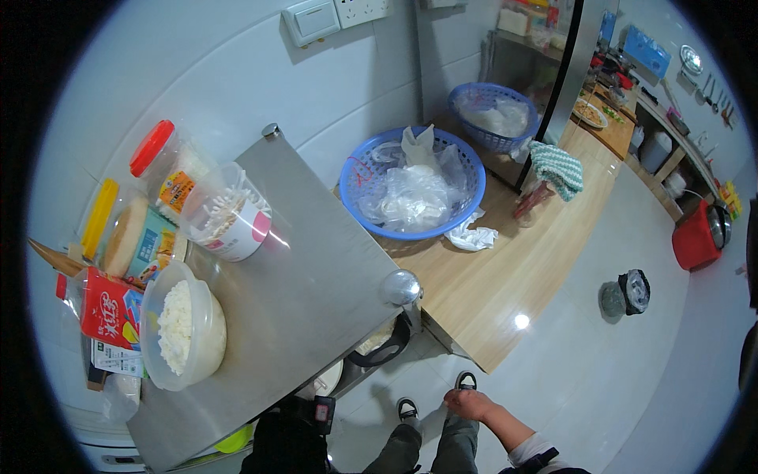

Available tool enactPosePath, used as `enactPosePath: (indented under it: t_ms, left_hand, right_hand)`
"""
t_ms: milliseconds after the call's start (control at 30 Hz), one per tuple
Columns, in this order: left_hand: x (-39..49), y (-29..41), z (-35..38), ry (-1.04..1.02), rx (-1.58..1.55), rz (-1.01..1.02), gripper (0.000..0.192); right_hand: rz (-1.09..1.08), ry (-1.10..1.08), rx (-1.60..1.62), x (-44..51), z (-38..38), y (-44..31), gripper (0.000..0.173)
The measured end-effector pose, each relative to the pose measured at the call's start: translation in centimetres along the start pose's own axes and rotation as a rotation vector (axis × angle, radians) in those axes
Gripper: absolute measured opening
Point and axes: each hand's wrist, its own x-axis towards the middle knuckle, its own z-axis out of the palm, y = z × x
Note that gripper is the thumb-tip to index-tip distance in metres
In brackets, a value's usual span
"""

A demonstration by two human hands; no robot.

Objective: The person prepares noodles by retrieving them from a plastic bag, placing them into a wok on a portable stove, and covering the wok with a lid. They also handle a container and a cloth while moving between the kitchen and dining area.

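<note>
My right hand [468, 404] hangs low in front of my legs, with its fingers curled. Whether it holds anything is hidden from this angle. My left hand is out of view. Before me stands a stainless steel table [290, 284]. A clear plastic bowl of white rice [176, 335] sits on it. Farther back is a clear round tub of cotton swabs [228, 216], some distance from my hand. On the adjoining wood-grain counter [474, 302] stands a blue plastic basket [349, 198] with crumpled clear plastic bags [414, 195] inside.
Jars with a red lid [151, 148] and yellow lid [99, 218], and a red carton [111, 308], line the wall. A crumpled white tissue [474, 237] and green-white striped cloth [556, 169] lie on the counter. On the floor are a bin [626, 293] and red container [696, 240].
</note>
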Motion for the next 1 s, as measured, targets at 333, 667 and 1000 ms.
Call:
enactPosePath:
  t_ms: [333, 667, 1000]
  left_hand:
    - [-3.4, -3.3, -2.4, 0.19, -0.264, -0.121, 0.018]
    - [-11.7, 3.5, -10.4, -0.289, -1.065, 0.138, 0.016]
    - [-15.0, 10.6, -16.4, -0.835, -1.068, 0.704, 0.016]
  right_hand:
    - [-0.028, -0.052, 0.067, 1.3, 0.2, -5.3, 0.033]
    - [-0.399, 0.427, 0.325, 2.0, -2.8, -13.7, 0.079]
    - [-0.378, 0.106, 0.073, -3.8, -4.6, -14.9, 0.029]
